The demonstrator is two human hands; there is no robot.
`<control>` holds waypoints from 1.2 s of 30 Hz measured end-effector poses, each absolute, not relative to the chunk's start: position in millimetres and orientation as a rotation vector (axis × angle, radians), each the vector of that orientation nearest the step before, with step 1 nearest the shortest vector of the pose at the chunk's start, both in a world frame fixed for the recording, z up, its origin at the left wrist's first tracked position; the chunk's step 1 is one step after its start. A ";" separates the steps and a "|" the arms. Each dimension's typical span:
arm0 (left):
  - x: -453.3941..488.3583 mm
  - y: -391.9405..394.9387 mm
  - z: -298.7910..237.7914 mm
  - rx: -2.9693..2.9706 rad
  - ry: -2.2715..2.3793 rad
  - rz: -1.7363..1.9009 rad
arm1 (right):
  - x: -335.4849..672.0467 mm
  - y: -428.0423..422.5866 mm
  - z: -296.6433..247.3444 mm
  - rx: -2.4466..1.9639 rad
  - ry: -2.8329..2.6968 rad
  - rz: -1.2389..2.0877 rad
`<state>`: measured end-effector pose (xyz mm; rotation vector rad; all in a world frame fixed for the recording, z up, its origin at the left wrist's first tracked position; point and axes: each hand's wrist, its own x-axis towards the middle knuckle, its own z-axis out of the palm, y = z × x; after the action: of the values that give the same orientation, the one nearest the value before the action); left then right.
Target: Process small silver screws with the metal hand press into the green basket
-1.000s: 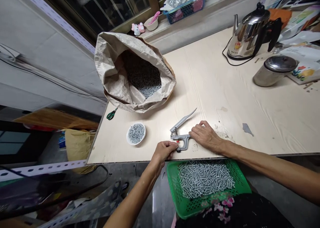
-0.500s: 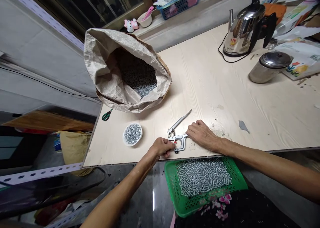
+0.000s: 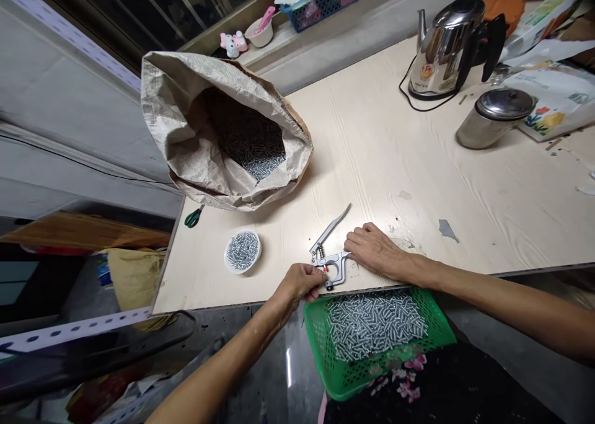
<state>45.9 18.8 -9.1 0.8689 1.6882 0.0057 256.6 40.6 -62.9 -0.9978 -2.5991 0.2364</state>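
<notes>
A pair of snap-fastener pliers (image 3: 343, 269) lies near the table's front edge, its upper handle raised and its jaws apart. My right hand (image 3: 374, 248) rests on the table with its fingers curled round the end of the lower handle. At the jaw opening, beside a small red part, my left hand (image 3: 304, 281) is closed in a pinch. Whatever its fingertips hold is too small to make out. Below the edge, a green basket (image 3: 320, 356) carries many small silvery metal pieces (image 3: 376, 325) like screws or springs.
A white bowl (image 3: 227, 264) of similar pieces stands to the left, with green-handled scissors (image 3: 193, 217) behind it. A large open sack (image 3: 186, 139) of metal pieces is at the back left. An electric kettle (image 3: 441, 58) and a lidded metal cup (image 3: 493, 120) stand at the back right.
The view has shifted slightly, so the table's things sit a little farther left. Both hands keep their places at the pliers, and the upper handle is still raised.
</notes>
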 end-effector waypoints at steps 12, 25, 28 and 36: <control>61.0 8.5 -7.4 0.959 1.755 0.043 | 242.9 117.2 -51.4 -0.968 -2.748 0.040; 61.5 8.2 -8.4 0.927 1.752 0.036 | 291.4 94.1 -44.4 -0.787 -2.725 0.419; 61.1 7.1 -8.6 0.937 1.747 0.059 | 289.1 90.6 -37.2 -0.819 -2.740 0.414; 59.9 5.9 -8.1 0.937 1.715 0.075 | 287.4 82.5 -34.1 -0.897 -2.753 0.370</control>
<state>59.9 5.9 -8.1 0.9365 1.7147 0.0745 287.4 82.5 -34.1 -0.8967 -2.7533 0.3705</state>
